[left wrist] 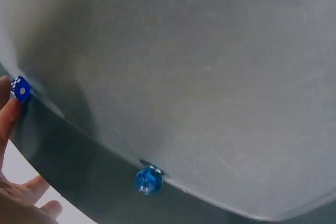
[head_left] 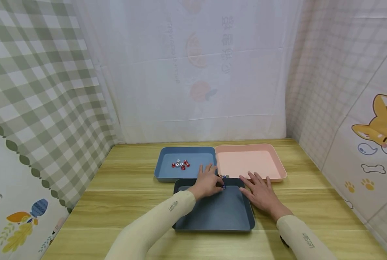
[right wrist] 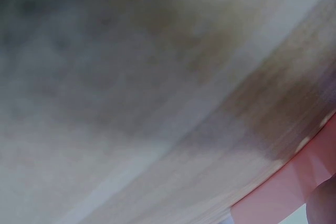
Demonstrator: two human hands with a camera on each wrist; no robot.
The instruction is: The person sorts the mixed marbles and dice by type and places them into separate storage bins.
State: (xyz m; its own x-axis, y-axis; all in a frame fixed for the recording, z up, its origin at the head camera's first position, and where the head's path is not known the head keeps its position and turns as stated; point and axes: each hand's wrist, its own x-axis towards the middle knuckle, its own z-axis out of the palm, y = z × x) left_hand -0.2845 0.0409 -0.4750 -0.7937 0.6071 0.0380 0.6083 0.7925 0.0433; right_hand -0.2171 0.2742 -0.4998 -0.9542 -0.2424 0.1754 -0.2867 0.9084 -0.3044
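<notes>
My left hand (head_left: pixel 207 184) reaches over the far side of the dark tray (head_left: pixel 213 216). Its thumb and index finger pinch a blue die (left wrist: pixel 21 88) with white dots, close to the tray's wall. A blue glass marble (left wrist: pixel 149 180) lies against the same wall in the left wrist view; in the head view my hand hides it. My right hand (head_left: pixel 261 193) is spread, with nothing in its grasp, by the dark tray's right far corner and the pink tray's near edge.
Behind, a blue tray (head_left: pixel 165 175) holds several red dice (head_left: pixel 183 167) and white dice (head_left: pixel 177 165). Beside it, the pink tray (head_left: pixel 245 159) has several marbles (head_left: pixel 226 176) along its near wall. All stand on a wooden table (head_left: pixel 131 187) with curtains (head_left: pixel 196 90) around it.
</notes>
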